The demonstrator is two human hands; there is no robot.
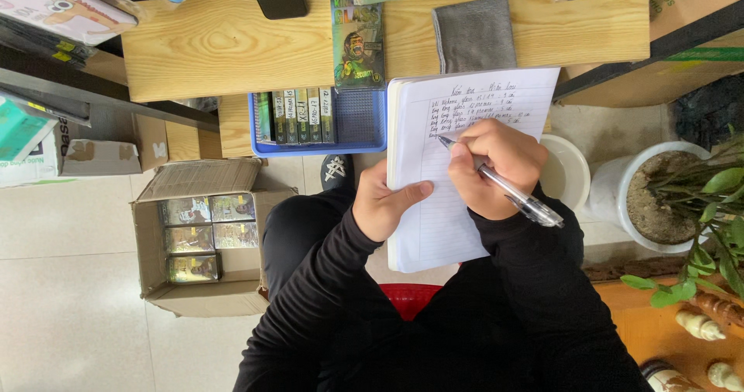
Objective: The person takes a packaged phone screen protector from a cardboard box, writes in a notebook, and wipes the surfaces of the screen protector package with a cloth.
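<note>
Now, left to right:
Box (198, 241): sitting open on the floor at the left, holding rows of small flat packs (200, 237).
Tray (364, 140): blue, jutting out from under the wooden shelf (225, 47), holding upright labelled packs along its left part.
Cloth (474, 34): grey, lying on the shelf just above the notebook.
Left hand (384, 202): gripping the notebook's left edge, thumb pressing flat on the page, other fingers hidden behind it.
Notebook (434, 229): lined, open, being held up over the lap, its top leaning against the shelf edge; several handwritten lines are filling the upper part.
Right hand (496, 167): closed round the pen, resting on the page.
Pen (504, 186): clear-barrelled, slanting, its tip touching the paper just below the last written line.
Pots (620, 190): white, standing on the floor beside the notebook's right edge; the farther one is holding a green plant (709, 221).
</note>
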